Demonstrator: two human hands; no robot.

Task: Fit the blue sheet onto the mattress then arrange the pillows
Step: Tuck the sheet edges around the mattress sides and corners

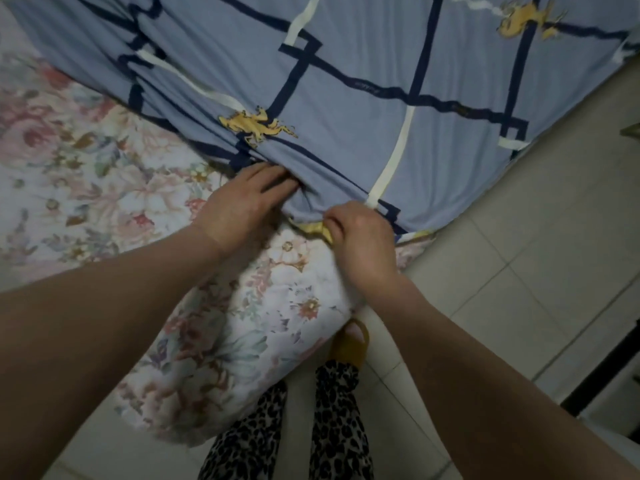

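At the corner of the floral-patterned mattress, the left hand presses fingers into the bunched blue patterned sheet, while the right hand pinches its yellow-trimmed hem.

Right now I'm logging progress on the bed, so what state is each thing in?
Blue sheet: spread over part of the bed, bunched at its near edge, corner not yet pulled down.
Mattress: floral cover exposed at left and at the near corner.
Left hand: fingers tucked into the bunched sheet folds.
Right hand: grip pinching the sheet's hem.
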